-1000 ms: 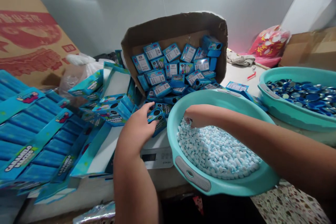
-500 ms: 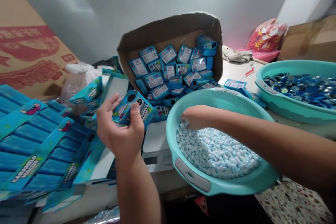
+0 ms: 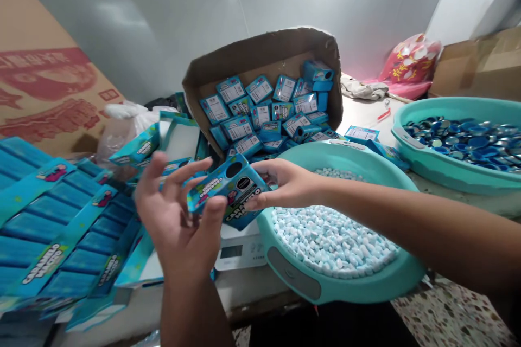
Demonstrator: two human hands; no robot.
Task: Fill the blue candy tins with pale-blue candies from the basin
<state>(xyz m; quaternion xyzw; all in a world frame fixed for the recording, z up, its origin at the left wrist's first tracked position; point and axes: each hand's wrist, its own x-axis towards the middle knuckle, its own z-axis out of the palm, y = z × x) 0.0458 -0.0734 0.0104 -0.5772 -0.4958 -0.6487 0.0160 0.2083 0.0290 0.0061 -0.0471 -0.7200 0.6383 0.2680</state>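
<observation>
My left hand (image 3: pixel 179 217) holds a small blue candy box (image 3: pixel 228 187) by its left end, thumb underneath and fingers spread behind it. My right hand (image 3: pixel 285 184) meets the box's right end, fingers curled at its side; whether it holds candies I cannot tell. Both hands hover above the left rim of a teal basin (image 3: pixel 350 287) filled with small white-blue candies (image 3: pixel 334 233). A white digital scale (image 3: pixel 238 246) sits just below the box.
A tipped cardboard carton (image 3: pixel 260 54) spills several blue boxes (image 3: pixel 264 111) behind. Flat blue display trays (image 3: pixel 52 227) pile at left. A second teal basin (image 3: pixel 431 165) with blue caps sits right. A red bag (image 3: pixel 411 59) and brown carton (image 3: pixel 476 65) lie far right.
My left hand picked a box from the pile and lifted it rightwards. My right hand left the candies and came up to the box's right end.
</observation>
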